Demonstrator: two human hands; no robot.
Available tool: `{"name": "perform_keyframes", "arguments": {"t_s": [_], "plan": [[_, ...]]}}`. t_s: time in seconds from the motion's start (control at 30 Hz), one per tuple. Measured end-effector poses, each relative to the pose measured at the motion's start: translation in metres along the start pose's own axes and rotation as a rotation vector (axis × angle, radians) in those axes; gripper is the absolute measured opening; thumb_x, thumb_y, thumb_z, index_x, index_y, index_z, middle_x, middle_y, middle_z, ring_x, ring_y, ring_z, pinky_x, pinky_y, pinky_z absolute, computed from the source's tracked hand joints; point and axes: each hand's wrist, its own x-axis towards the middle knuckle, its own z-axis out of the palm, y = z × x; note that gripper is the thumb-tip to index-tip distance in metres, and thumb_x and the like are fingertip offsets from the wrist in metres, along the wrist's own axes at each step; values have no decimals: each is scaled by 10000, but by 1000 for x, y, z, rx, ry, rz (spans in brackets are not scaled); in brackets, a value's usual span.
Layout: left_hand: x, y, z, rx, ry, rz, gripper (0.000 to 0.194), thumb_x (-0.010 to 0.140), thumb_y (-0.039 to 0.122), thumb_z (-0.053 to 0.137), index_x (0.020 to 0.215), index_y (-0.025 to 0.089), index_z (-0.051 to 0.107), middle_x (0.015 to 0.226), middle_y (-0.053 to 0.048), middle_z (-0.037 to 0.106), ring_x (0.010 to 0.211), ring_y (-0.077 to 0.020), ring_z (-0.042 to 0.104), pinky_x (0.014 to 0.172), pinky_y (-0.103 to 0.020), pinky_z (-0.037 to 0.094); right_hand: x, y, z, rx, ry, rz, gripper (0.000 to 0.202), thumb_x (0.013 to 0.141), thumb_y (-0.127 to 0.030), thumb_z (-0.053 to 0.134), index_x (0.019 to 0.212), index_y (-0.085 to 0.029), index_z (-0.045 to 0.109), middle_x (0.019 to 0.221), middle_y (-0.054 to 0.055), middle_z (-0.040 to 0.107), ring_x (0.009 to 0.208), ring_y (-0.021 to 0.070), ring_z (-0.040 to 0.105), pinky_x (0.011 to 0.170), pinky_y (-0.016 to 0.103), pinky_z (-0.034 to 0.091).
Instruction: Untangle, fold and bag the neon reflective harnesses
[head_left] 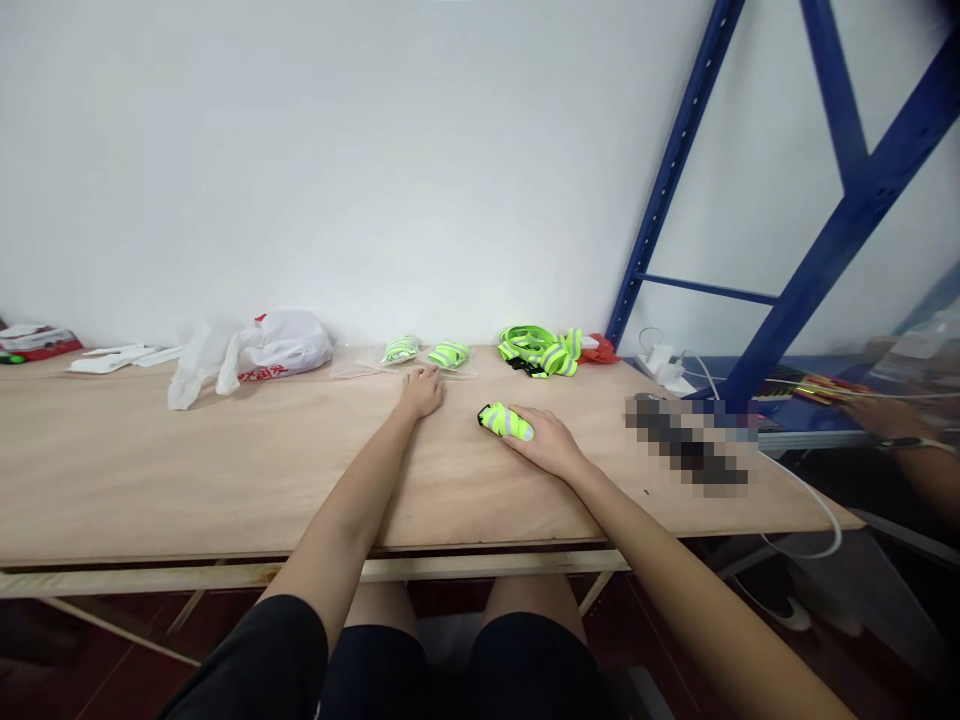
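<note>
My right hand (550, 442) is closed round the near right side of a rolled reflective strap (496, 419), neon yellow-green with silver bands. A black buckle shows at the roll's left end, and the roll rests on the wooden tabletop. Farther forward, my left hand (425, 390) is at the near edge of some clear plastic bags, its fingers curled together and the tips hidden. Two similar rolls lie in the clear bags, a left roll (400, 349) and a right roll (448, 354). Loose reflective straps (534, 348) with black buckles are heaped beyond my right hand.
A white plastic bag (289, 342) and flat white pieces (120, 357) lie at the left along the wall. Red plastic (598, 349) sits behind the straps. White cables, a pixelated dark item (686, 440) and a blue metal frame (817, 250) are right. Another person's hand (874, 412) shows there.
</note>
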Motion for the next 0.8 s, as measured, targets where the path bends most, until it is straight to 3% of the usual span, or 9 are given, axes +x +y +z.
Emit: {"name": "perform_keyframes", "arguments": {"t_s": [0.17, 0.3, 0.47, 0.57, 0.67, 0.8], "plan": [[-5, 13, -10, -76, 129, 59, 562, 996, 385, 347, 1514, 169, 366, 1608, -140, 315, 1460, -331, 278, 1187, -522, 227, -1, -4, -2, 0, 9, 10, 554, 807, -396, 709, 1336, -250, 635, 1342, 83, 660, 1208, 325, 605, 1048, 449, 440], [10, 19, -20, -181, 210, 54, 567, 1024, 335, 249, 1539, 101, 284, 1597, -204, 267, 1481, -284, 268, 1168, -449, 317, -1, -5, -2, -7, 22, 6, 570, 811, -407, 709, 1351, -249, 622, 1345, 92, 657, 1208, 331, 602, 1044, 464, 442], [40, 37, -39, -279, 174, 151, 510, 944, 291, 467, 1427, 128, 470, 1469, -183, 447, 1358, -266, 459, 1126, -391, 398, 1, -3, 1, -35, 7, 6, 565, 822, -406, 700, 1360, -259, 611, 1360, 85, 647, 1224, 325, 591, 1050, 464, 438], [50, 53, -61, -306, 206, 230, 516, 920, 267, 501, 1417, 129, 487, 1474, -174, 438, 1365, -256, 448, 1144, -378, 379, 2, 1, 4, -31, 4, -13, 576, 825, -407, 697, 1375, -270, 596, 1376, 76, 636, 1232, 314, 588, 1055, 453, 438], [41, 64, -87, -302, 287, 291, 533, 946, 253, 452, 1470, 155, 430, 1539, -148, 362, 1422, -252, 359, 1173, -401, 333, 2, 3, 5, -40, 4, -28, 605, 819, -414, 701, 1388, -244, 585, 1380, 89, 631, 1232, 320, 586, 1059, 461, 434], [5, 60, -120, -137, 424, 461, 456, 949, 253, 471, 1398, 201, 525, 1434, -132, 487, 1358, -286, 409, 1159, -485, 330, 3, 3, 3, -47, 15, -2, 610, 816, -426, 700, 1383, -230, 591, 1369, 103, 637, 1221, 336, 592, 1046, 477, 440]]}}
